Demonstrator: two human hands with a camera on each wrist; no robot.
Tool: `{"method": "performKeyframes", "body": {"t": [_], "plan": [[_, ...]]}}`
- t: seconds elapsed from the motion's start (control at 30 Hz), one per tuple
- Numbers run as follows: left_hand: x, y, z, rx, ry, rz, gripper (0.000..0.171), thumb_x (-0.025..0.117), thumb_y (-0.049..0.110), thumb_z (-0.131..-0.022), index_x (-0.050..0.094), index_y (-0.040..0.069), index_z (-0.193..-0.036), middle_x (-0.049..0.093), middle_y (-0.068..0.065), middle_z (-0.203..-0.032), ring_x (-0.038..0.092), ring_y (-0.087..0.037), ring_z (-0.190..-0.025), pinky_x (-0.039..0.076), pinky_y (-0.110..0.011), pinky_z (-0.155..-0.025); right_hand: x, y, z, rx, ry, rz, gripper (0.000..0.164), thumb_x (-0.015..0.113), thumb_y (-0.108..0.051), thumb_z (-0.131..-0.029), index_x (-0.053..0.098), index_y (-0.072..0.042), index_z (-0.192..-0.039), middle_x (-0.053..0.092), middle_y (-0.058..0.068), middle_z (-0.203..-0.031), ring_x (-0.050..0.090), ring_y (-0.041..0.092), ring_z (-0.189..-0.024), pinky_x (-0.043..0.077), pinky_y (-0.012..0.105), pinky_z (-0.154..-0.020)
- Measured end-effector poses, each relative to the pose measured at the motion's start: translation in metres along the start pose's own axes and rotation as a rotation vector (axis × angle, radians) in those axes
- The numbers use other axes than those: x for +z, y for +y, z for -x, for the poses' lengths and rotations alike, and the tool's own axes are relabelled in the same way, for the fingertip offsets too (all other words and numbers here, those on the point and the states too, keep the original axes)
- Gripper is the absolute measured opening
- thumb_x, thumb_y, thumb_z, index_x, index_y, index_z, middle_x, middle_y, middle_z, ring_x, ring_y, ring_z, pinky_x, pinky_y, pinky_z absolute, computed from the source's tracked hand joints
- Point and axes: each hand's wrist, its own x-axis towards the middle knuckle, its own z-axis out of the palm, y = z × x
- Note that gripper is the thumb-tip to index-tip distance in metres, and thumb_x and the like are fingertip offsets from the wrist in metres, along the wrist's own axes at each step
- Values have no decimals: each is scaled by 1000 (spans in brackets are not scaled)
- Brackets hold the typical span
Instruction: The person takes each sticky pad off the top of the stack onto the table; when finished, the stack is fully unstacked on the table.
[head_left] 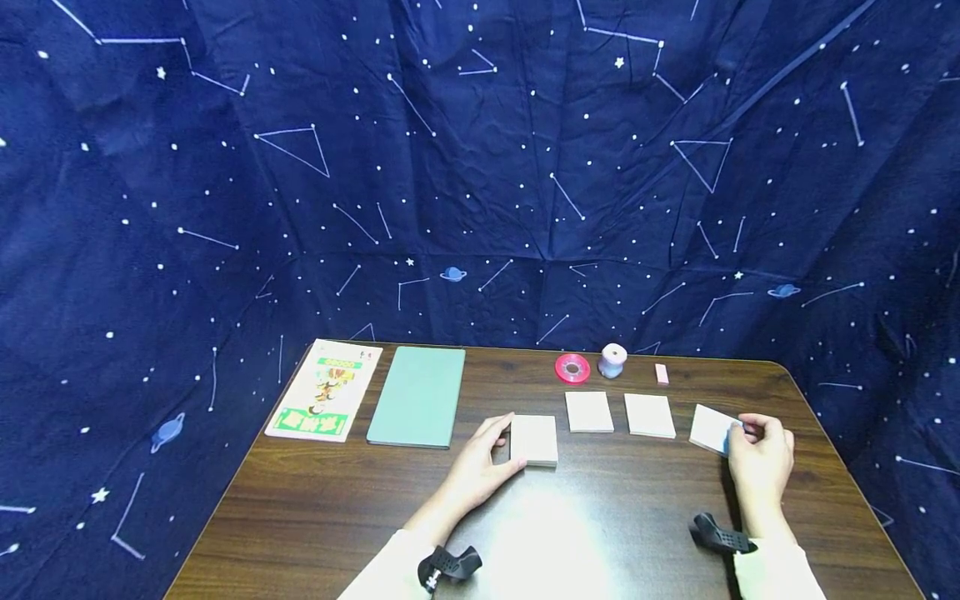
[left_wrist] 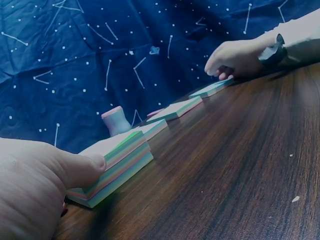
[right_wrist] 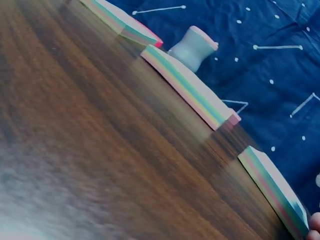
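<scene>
My left hand holds the left side of a thick stack of sticky notes, thumb at the near corner and fingers at the far one. In the left wrist view the stack shows striped pastel edges and two slightly offset layers. At the far right, my right hand pinches the right end of a thinner sticky note pad, which lies turned at an angle. The right wrist view shows fingertips at that pad's corner. Between the hands lie two more sticky note pads, one left and one right.
Behind the pads stand a red tape roll, a pale spool-shaped object and a small pink block. A green notebook and an illustrated booklet lie left on the wooden table. A starry blue cloth hangs behind.
</scene>
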Motion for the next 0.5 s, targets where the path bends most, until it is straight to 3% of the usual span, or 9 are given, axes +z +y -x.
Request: {"method": "performKeyframes", "body": {"t": [0.33,0.4,0.5], "plan": [[-1,1,0,7,-8,-4,79,86,24,-94,50,1,-161,59,-12,-156,70,-30,-125,58,-47,-110,5,-20,6,-62,75,-119,17,67,-1,-97,69,8,-110,55,1,-92,43,-8,-86,31,14,-78],[-1,1,0,11,-10,-19,80,86,24,-94,50,1,-161,59,-13,-156,70,-31,-124,58,-47,-110,5,-30,11,-93,43,-131,16,68,0,-97,69,8,-111,57,3,-94,45,-6,-86,32,12,-78],[0,0,1,20,-11,-27,80,87,21,-94,50,-1,-160,58,-15,-156,70,-32,-125,58,-46,-110,8,-51,22,-170,-92,-175,17,70,1,-97,68,9,-112,60,8,-97,50,-5,-86,36,8,-77]]}}
